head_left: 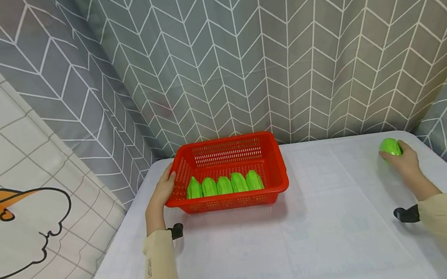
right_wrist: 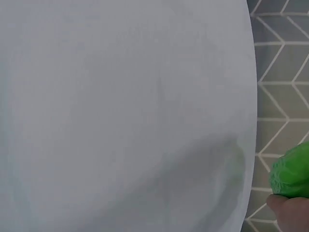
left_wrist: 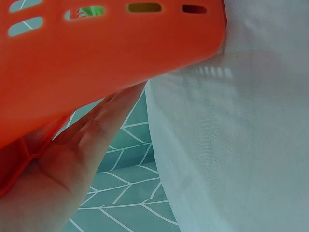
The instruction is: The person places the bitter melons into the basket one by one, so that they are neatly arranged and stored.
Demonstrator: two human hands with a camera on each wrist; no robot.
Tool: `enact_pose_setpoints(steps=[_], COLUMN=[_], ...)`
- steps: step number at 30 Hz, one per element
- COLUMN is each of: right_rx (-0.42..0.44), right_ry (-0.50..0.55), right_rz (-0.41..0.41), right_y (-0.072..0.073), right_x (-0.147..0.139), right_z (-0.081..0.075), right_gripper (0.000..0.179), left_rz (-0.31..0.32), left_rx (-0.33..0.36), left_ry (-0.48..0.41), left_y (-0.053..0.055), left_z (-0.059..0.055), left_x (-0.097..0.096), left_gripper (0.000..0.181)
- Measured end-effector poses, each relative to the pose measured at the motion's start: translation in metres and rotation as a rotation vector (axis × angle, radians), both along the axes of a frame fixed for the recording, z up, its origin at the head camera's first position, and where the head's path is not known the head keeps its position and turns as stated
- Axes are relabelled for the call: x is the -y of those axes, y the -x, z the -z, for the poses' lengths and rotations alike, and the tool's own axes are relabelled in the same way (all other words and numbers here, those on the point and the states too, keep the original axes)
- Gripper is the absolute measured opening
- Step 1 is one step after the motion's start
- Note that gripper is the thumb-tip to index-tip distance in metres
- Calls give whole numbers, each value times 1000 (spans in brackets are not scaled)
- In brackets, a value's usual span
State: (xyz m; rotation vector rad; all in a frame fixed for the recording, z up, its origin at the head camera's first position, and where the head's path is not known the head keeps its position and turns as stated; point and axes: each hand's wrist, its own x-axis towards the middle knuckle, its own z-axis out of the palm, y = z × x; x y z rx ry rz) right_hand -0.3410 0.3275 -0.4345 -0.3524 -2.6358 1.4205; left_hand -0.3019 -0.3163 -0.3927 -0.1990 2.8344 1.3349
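Observation:
A red plastic basket (head_left: pixel 228 197) with slotted walls stands at the back left of the white table. Inside, several bright green ribbed objects (head_left: pixel 224 185) sit side by side in a row along the near wall. My left hand (head_left: pixel 164 187) grips the basket's left rim; in the left wrist view, the palm (left_wrist: pixel 72 169) lies beneath the red lip. Far to the right, my right hand (head_left: pixel 404 161) holds another rounded, shiny green object (head_left: pixel 390 147) above the table. The right wrist view catches only its crinkled end (right_wrist: pixel 292 174) beside a fingertip.
A white cloth (head_left: pixel 333 234) covers the table. Grey curtains (head_left: pixel 212 64) with a white zigzag pattern hang close behind it and at the right. On the left hangs a white checked sheet (head_left: pixel 5 157) with a cartoon outline.

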Motion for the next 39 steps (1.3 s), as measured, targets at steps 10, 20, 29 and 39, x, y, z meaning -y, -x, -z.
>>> enact_pose_setpoints(steps=[10, 20, 29, 39], right_rx=[-37, -14, -44, -73], right_ry=[55, 162, 231, 309], right_rz=[-142, -242, -339, -426], right_y=[-1, -8, -17, -27], right_x=[48, 105, 157, 214], right_z=[-20, -45, -69, -90], right_gripper=[79, 79, 78, 77], left_rz=[1, 3, 6, -4], left_rx=[-7, -1, 7, 12], left_ry=[11, 8, -1, 2], left_y=[0, 0, 0, 2], left_z=[1, -1, -3, -1], left_x=[0, -1, -1, -1], left_gripper=[52, 52, 52, 52])
